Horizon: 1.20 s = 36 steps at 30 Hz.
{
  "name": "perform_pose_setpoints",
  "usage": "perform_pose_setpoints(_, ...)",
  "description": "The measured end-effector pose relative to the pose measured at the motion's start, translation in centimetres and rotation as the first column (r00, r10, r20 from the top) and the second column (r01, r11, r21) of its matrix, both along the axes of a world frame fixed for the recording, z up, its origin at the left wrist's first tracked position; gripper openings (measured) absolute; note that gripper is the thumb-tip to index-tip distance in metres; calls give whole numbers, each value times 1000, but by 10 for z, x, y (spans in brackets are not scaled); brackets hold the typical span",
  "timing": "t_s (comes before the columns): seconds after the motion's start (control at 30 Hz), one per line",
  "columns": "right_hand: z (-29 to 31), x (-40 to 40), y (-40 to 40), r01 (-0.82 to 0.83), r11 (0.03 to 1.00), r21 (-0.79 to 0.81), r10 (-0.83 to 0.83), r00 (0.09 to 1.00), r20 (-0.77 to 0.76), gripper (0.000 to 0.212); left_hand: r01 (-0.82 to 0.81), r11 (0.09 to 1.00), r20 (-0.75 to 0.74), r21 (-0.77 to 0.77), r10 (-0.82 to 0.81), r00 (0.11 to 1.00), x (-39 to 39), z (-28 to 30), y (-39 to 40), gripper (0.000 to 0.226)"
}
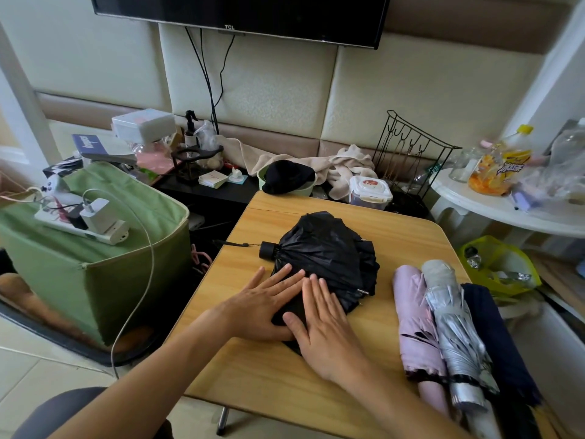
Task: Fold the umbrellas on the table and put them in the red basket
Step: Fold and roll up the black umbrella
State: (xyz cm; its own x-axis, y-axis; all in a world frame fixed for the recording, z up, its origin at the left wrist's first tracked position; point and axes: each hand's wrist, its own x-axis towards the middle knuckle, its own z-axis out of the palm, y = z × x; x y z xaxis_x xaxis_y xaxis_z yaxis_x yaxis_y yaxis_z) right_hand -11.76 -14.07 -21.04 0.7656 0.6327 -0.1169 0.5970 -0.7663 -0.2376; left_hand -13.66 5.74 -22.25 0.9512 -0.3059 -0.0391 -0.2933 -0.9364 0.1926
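A black umbrella (pixel 329 248) lies collapsed and loose on the wooden table (pixel 411 242), its handle pointing left with a wrist strap trailing out. My left hand (pixel 262 305) and my right hand (pixel 323 327) lie flat side by side on the near part of its fabric, fingers straight, pressing it down. At the table's right edge lie a pink umbrella (pixel 418 324), a silver umbrella (pixel 456 337) and a dark navy umbrella (pixel 497 337), side by side. No red basket is in view.
A green fabric box (pixel 95 274) with a power strip and chargers stands left of the table. Behind the table are a green bowl with a black cloth (pixel 288 179), a wipes tub (pixel 370 191) and a wire rack (pixel 411 150). A white side table (pixel 506 210) stands at right.
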Motion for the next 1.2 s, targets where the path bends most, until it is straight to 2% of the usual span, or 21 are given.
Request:
perform_pose_setpoints(0.13,-4,-3,-15,28,999,-37,-28,999,22,94,-41,998,-18,56,42,999,2,0,0,101)
perform_pose_setpoints(0.3,-9,-3,-37,57,993,-103,-57,998,4,120,-56,994,-108,98,66,992,1,7,2,112)
perform_pose_setpoints(0.4,-4,-3,-41,81,986,-145,-83,997,-9,123,-58,993,-141,105,73,987,3,9,2,114)
perform_pose_setpoints(0.43,1,-4,-40,84,983,-166,-90,995,-30,117,-58,993,-147,103,73,986,4,9,2,113)
perform_pose_setpoints(0.5,16,-3,-36,70,968,-242,-91,993,-79,91,-60,993,-154,97,75,985,3,9,1,113)
perform_pose_setpoints(0.53,25,-3,-31,70,967,-245,-87,995,-58,82,-61,994,-153,96,75,985,3,8,1,113)
perform_pose_setpoints(0.6,39,-4,-20,68,986,-150,-54,994,96,67,-59,994,-148,94,73,986,2,8,1,113)
perform_pose_setpoints(0.67,40,-3,-7,-10,999,41,-2,963,269,50,-58,995,-141,84,70,988,2,9,1,113)
perform_pose_setpoints(0.7,37,-1,0,-63,989,135,21,955,296,49,-55,995,-141,82,67,988,2,10,0,112)
perform_pose_setpoints(0.77,25,9,10,-145,971,191,95,964,247,58,-48,995,-147,84,60,987,2,12,-1,112)
perform_pose_setpoints(0.87,3,21,9,-155,985,70,145,981,129,69,-43,996,-149,80,55,987,0,12,0,112)
perform_pose_setpoints(0.97,-5,19,-5,-130,991,-21,131,987,89,77,-38,997,-139,69,48,989,0,9,3,113)
perform_pose_setpoints(1.1,-4,13,-29,-72,996,-45,74,996,44,95,-47,997,-124,65,55,991,-2,8,3,117)
perform_pose_setpoints(1.2,9,7,-35,-55,995,-85,54,999,-5,97,-65,996,-126,66,73,989,-3,7,1,116)
